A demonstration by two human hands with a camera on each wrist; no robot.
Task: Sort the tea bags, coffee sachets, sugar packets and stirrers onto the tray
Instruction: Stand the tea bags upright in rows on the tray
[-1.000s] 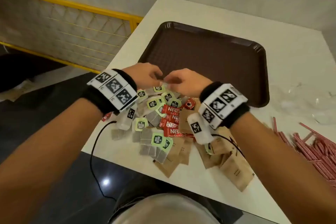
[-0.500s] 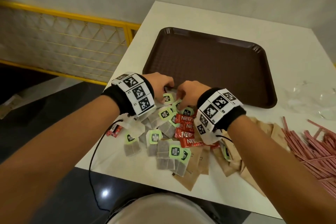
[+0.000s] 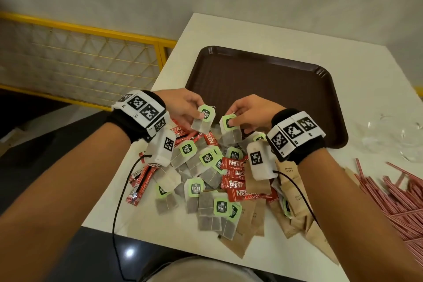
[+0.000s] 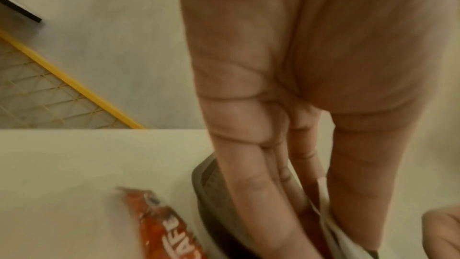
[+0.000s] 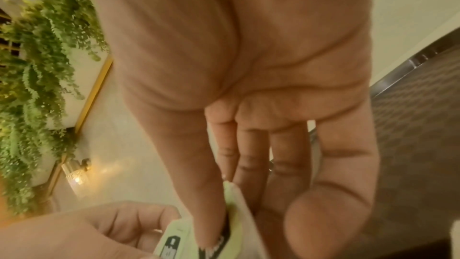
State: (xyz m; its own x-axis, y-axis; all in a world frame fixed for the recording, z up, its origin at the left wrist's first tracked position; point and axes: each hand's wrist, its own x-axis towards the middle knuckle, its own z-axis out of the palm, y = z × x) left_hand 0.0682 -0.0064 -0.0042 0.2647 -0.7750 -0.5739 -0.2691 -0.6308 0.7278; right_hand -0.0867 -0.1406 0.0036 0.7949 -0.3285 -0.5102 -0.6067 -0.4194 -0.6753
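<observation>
Tea bags point(image 3: 203, 119) lifted, undersides hidden.

Centre frame, the tray point(image 3: 263, 89) is dark brown on a cream-white bench point(image 3: 286, 34). Tea bags point(image 3: 207, 201) carry pale green tags with dark logos; coffee sachets point(image 3: 246, 193) are red with white lettering — sugar packets point(image 3: 295, 210) plain kraft brown. At right, stirrers point(image 3: 398, 199) striped red and white. Upper left, a yellow-framed railing point(image 3: 91, 30).

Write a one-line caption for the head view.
Left hand and right hand each hold a tea bag above the pile, tray bare.
</observation>
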